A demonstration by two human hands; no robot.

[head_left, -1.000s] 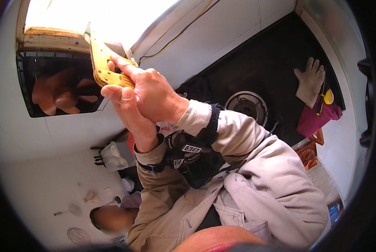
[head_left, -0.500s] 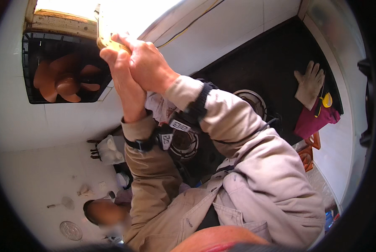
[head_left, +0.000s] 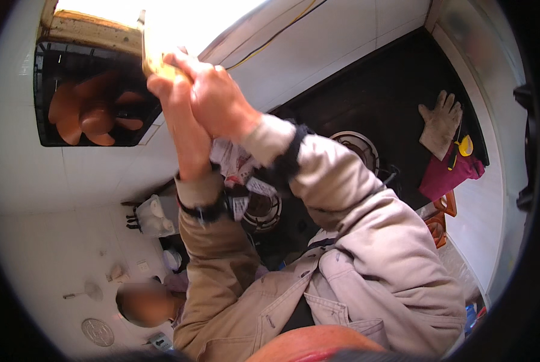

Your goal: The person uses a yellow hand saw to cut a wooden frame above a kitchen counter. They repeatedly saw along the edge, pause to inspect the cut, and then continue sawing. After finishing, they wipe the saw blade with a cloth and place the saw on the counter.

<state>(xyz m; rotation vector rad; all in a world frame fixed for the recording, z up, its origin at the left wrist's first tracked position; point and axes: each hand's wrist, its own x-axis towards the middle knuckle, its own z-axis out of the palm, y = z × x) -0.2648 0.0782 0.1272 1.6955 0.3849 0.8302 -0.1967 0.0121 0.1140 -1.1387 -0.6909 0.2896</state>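
- A yellow tool was held up by the window opening, beside the end of the wooden frame, its thin tip pointed upward; whether the frame was touched could not be told against the glare.
- The right hand was curled closed around the tool's lower part, with a finger laid forward along it.
- The left hand was pressed against the right; its fingertips were brought up to the tool's lower end, but how far they were closed, and on what, was hidden.
- For good control, both wrists were best kept firm and the tool moved in short, even strokes, judged by feel where the edge was washed out by light.
- The knuckles were best kept clear of the fan, just below the frame, and the tip away from the cable along the wall.
- A pale glove was left near the desk's right edge, above a maroon cloth; bare skin would have been better guarded by such a glove, provided that the grip was not loosened.
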